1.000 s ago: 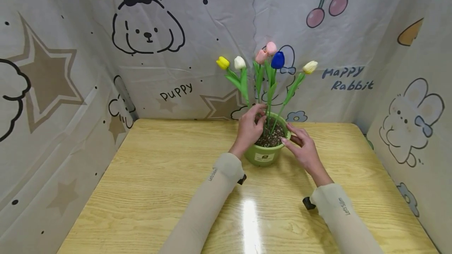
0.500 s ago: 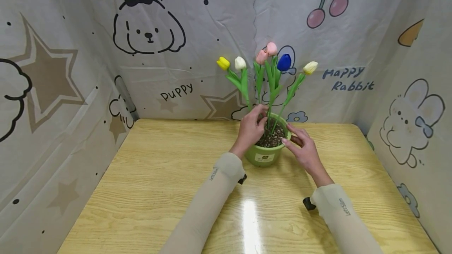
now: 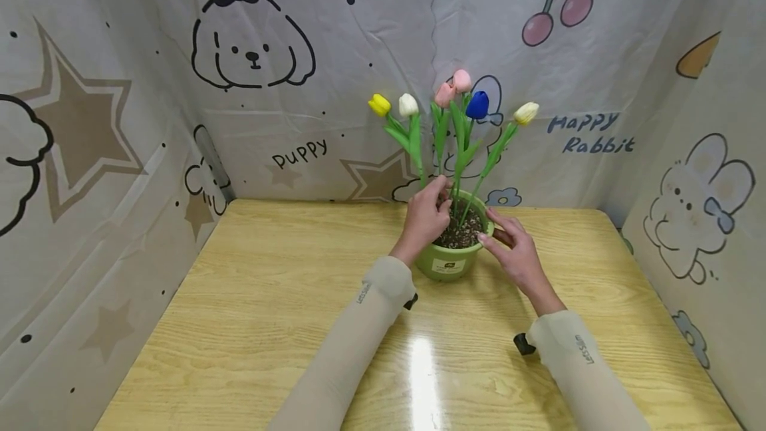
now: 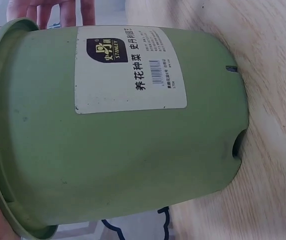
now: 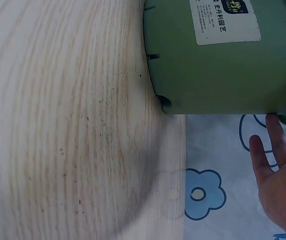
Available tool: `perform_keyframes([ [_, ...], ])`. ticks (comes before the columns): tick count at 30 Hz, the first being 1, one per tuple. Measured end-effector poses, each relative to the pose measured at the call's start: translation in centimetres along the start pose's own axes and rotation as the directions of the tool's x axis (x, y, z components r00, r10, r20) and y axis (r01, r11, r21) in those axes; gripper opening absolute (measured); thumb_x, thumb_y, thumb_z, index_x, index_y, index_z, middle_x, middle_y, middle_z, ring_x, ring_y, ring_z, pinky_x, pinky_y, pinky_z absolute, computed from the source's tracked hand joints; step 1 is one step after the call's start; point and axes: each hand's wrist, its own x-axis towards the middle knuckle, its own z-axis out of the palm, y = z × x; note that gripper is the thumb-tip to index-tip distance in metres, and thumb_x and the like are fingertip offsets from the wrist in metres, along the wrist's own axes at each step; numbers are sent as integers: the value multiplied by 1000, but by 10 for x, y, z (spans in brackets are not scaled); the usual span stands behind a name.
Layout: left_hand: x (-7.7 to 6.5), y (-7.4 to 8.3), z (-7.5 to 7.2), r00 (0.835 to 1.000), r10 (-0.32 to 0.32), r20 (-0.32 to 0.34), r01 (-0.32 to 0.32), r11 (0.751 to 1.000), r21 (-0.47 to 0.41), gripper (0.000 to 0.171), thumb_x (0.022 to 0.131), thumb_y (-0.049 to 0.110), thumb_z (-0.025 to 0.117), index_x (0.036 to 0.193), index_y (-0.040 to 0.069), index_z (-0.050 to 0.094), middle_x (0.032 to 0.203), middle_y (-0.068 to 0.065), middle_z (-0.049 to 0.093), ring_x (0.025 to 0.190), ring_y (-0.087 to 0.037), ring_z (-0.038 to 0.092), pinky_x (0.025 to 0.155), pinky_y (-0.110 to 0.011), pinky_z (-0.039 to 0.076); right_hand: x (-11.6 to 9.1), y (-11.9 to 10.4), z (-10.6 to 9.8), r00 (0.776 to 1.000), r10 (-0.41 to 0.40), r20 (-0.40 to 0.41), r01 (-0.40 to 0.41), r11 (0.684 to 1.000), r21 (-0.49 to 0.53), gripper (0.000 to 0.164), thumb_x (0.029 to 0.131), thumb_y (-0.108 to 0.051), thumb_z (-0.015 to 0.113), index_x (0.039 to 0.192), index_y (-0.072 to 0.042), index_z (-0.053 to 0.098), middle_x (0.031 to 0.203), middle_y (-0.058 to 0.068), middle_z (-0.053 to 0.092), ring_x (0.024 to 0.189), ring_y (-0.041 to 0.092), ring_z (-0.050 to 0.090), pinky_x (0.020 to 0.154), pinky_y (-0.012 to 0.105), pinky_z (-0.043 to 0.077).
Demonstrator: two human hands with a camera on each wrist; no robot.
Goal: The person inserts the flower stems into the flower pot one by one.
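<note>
A green flowerpot (image 3: 449,265) of dark, speckled soil (image 3: 459,237) stands on the table with several artificial tulips in it. My left hand (image 3: 426,217) reaches over the pot's left rim, fingers bent at the stem of the blue tulip (image 3: 477,106), which it pinches low down; the fingertips are partly hidden. On the right side, my right hand (image 3: 516,255) holds the pot's rim, thumb toward the soil and fingers along the outside. The right wrist view shows its fingers (image 5: 280,142) against the pot's edge. A white label (image 4: 133,70) faces the left wrist camera.
Around the blue one stand a yellow tulip (image 3: 379,105), white tulip (image 3: 408,105), pink tulips (image 3: 445,95) and a cream tulip (image 3: 526,114). The wooden table (image 3: 269,298) meets a printed curtain (image 3: 353,52) close behind the pot.
The blue tulip's head has swung right and lower, then slightly back left, its leaves turning with it. Both hands and the pot stay nearly where they were.
</note>
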Motion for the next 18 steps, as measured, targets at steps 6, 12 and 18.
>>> perform_keyframes([
  [6,1,1,0,999,-25,45,25,1000,4,22,102,7,63,123,13,63,99,0,68,78,-13,63,69,-30,50,0,0,-1,1000,2,4,-2,1000,0,61,103,-22,66,159,-15,41,158,16,40,140,43,49,97,4,45],
  [12,0,1,1,996,-41,73,41,999,10,23,101,5,63,122,12,63,95,1,65,79,-13,63,70,-29,51,-1,0,0,1000,4,7,-5,1000,14,62,103,-22,66,159,-14,41,158,16,39,140,41,49,99,6,46],
  [18,2,-1,2,996,-26,80,23,999,46,21,100,5,64,120,12,63,91,3,62,75,-13,58,69,-30,47,0,1,0,1000,-5,-5,5,1000,21,61,103,-21,67,158,-12,42,156,16,41,139,41,50,98,5,46],
])
